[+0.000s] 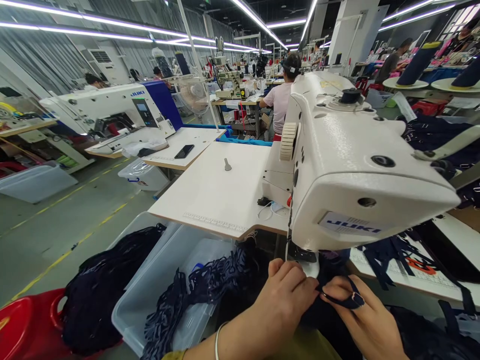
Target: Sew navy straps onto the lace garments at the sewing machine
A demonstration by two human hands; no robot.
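Note:
A dark navy strap with a small metal ring or slider stretches between my hands, just below the head of the white sewing machine. My left hand is closed, its fingertips pinching the strap's end next to the needle area. Looped around the fingers of my right hand, the rest of the strap is gripped between thumb and fingers. The needle and presser foot are mostly hidden behind my left hand and the machine head. Dark fabric lies under both hands.
A clear plastic bin with bunched navy straps stands at the left, beside a dark heap and a red stool or tub. Orange scissors lie among straps at right. The white table bears a small metal piece.

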